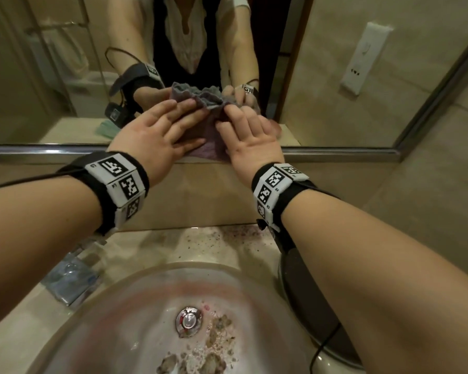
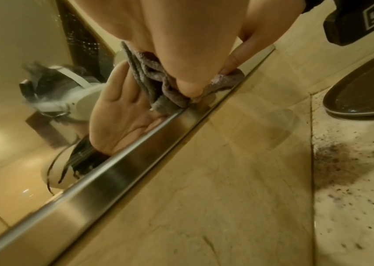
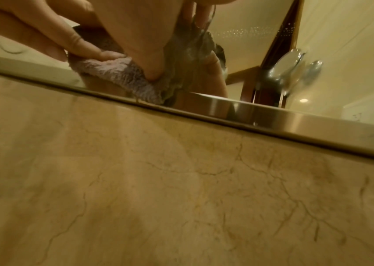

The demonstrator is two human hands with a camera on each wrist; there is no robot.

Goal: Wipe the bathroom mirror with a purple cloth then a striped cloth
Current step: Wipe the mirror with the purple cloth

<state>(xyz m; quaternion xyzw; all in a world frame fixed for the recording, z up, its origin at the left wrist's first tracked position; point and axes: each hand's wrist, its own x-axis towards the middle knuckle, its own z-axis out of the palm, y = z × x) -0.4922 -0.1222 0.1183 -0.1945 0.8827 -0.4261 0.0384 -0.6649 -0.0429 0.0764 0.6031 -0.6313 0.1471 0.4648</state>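
Observation:
The purple cloth [image 1: 208, 147] is spread and bunched against the mirror [image 1: 52, 76], just above its metal bottom frame [image 1: 52, 151]. My left hand [image 1: 184, 117] lies flat on the cloth's left side, fingers straight. My right hand [image 1: 235, 122] presses the cloth's right side with fingertips and thumb. The left wrist view shows my left hand [image 2: 188, 86] pushing the cloth [image 2: 158, 79] onto the glass. In the right wrist view my right hand [image 3: 154, 72] digs its thumb into the cloth [image 3: 113, 72]. A greenish cloth [image 1: 108, 128] shows only as a reflection.
Below the mirror is a beige marble backsplash [image 1: 200, 201], then a speckled counter and a sink [image 1: 119, 306] with a metal drain [image 1: 189, 321] and brown debris. A dark dish [image 1: 308, 306] sits right of the sink. A clear plastic item [image 1: 70, 276] lies to its left.

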